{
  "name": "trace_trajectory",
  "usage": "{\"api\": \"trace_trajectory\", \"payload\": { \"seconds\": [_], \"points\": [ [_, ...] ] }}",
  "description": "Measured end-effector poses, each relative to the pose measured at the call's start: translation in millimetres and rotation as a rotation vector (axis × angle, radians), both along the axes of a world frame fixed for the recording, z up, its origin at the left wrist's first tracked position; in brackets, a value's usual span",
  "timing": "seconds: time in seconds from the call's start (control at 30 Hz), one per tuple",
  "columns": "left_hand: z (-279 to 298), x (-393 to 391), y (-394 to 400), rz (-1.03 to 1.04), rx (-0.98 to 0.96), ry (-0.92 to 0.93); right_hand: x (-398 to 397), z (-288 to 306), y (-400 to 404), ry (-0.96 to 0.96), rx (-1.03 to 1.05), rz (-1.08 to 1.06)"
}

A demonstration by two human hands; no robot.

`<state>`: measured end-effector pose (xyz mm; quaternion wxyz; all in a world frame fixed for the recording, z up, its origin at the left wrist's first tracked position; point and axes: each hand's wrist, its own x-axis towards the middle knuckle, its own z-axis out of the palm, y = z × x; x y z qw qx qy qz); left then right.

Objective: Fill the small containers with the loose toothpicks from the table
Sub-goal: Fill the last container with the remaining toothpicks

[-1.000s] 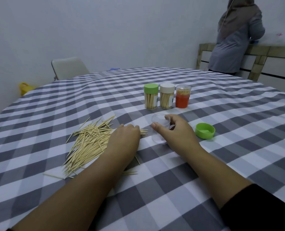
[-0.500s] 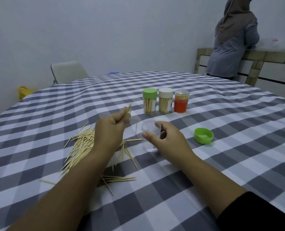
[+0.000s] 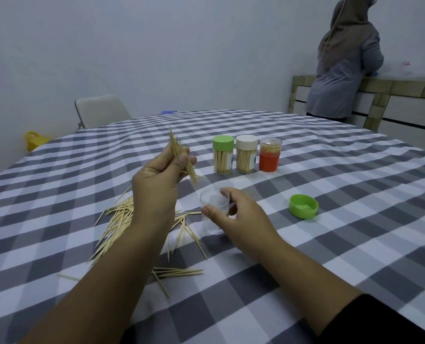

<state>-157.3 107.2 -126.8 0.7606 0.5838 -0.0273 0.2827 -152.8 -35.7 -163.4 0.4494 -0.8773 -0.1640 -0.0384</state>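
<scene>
The left hand (image 3: 160,180) is pinching a slim bundle of pale wooden toothpicks (image 3: 181,155) between thumb and fingers, holding it tilted with its lower tips aimed toward the small clear plastic container (image 3: 215,209), probably so the sticks can slide in together. The right hand (image 3: 233,214) is curling around that container, which looks empty, steadying it upright on the grey-and-white checked counter (image 3: 330,244) so its open mouth is facing the bundle. The remaining loose toothpicks (image 3: 117,224) are lying scattered on the counter beside and under the left forearm, near enough for the next handful. The round green plastic lid (image 3: 303,206) is sitting apart to the right, out of the way of the filling. Three filled containers, green-capped (image 3: 222,154), cream-capped (image 3: 247,153) and clear-topped orange (image 3: 270,154), are standing in a row behind, seemingly finished.
</scene>
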Motion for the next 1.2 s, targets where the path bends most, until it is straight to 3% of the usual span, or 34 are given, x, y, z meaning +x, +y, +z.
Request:
{"api": "trace_trajectory", "payload": {
  "seconds": [0.2, 0.4, 0.7, 0.9, 1.03, 1.2],
  "points": [
    [-3, 4, -3, -0.150, 0.048, 0.104, 1, -2, 1, -0.021, 0.007, 0.000],
    [-11, 3, -10, -0.174, 0.181, 0.172, 0, -2, 2, -0.028, -0.005, 0.009],
    [-7, -3, -11, -0.291, 0.222, 0.351, 0, -2, 0, -0.062, 0.017, 0.024],
    [-8, -4, -10, -0.319, 0.266, 0.354, 1, -2, -1, -0.065, -0.005, 0.023],
    [-8, -1, 7, -0.319, 0.392, 0.356, 1, -2, -2, -0.062, 0.002, 0.038],
    [-10, -1, 35, -0.097, 0.750, 0.462, 3, -1, -5, -0.027, 0.014, 0.072]
  ]
}}
